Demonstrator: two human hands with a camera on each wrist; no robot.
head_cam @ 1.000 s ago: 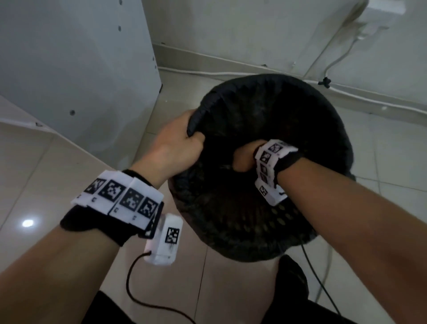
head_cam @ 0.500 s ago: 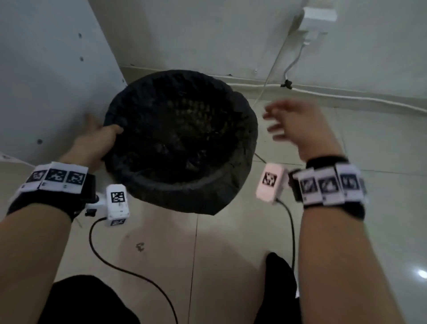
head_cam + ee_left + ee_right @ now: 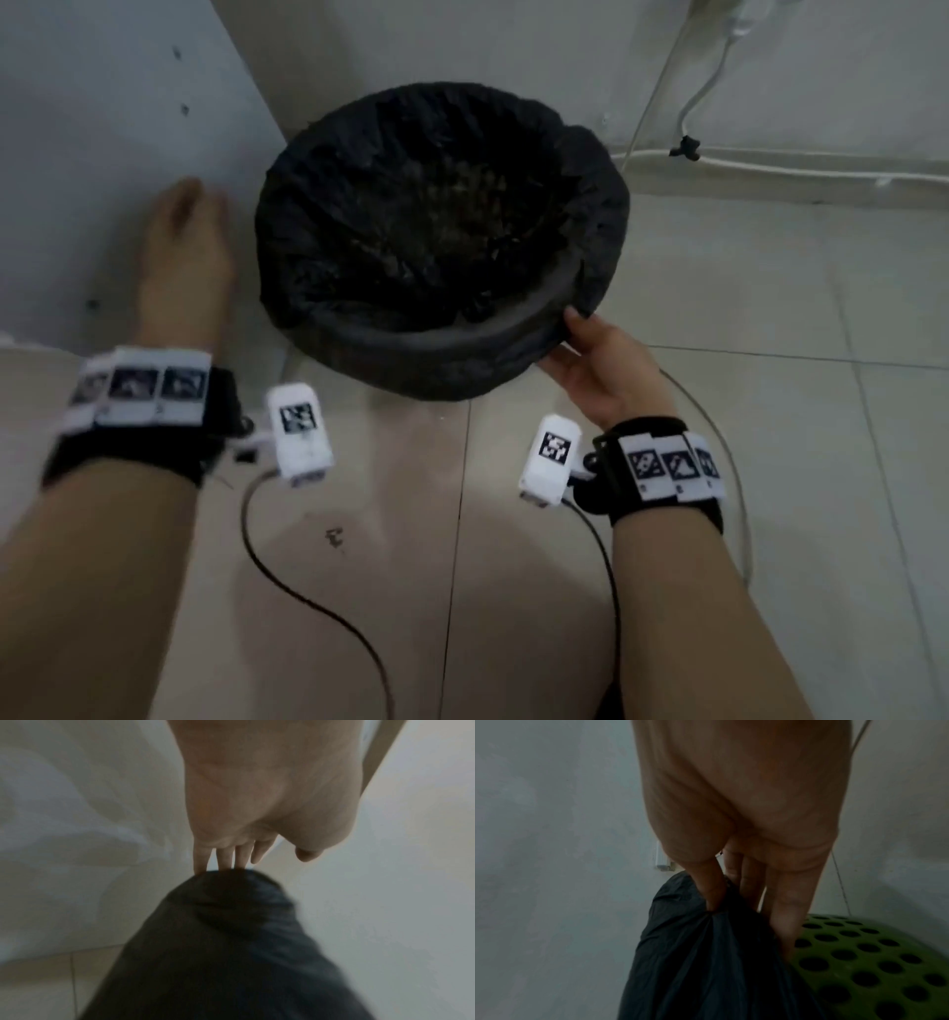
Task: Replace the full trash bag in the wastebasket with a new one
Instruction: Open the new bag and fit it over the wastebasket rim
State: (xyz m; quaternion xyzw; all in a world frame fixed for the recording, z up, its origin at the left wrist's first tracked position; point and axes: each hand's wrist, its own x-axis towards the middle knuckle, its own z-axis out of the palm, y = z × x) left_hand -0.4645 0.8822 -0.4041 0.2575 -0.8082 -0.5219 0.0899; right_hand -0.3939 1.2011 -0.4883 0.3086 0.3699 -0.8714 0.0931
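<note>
The wastebasket stands on the floor in a corner, lined with a black trash bag (image 3: 441,216) folded over its rim. In the right wrist view its green perforated wall (image 3: 859,963) shows below the bag (image 3: 706,953). My right hand (image 3: 580,334) is at the front right of the rim. There its thumb and fingers pinch a gathered fold of the bag's edge (image 3: 721,898). My left hand (image 3: 185,231) is blurred, left of the basket beside the white panel. Its fingers (image 3: 223,860) are straight and hold nothing. Whether the tips touch the bag (image 3: 231,943) is unclear.
A white cabinet panel (image 3: 102,128) stands close on the left, and the wall (image 3: 462,46) runs right behind the basket. White cables (image 3: 770,167) run along the skirting at the back right. Tiled floor (image 3: 744,360) lies to the right and in front.
My left hand has let go of the bag's rim and moved away to the left. My right hand came down from the air and took hold of the bag's edge at the front right.
</note>
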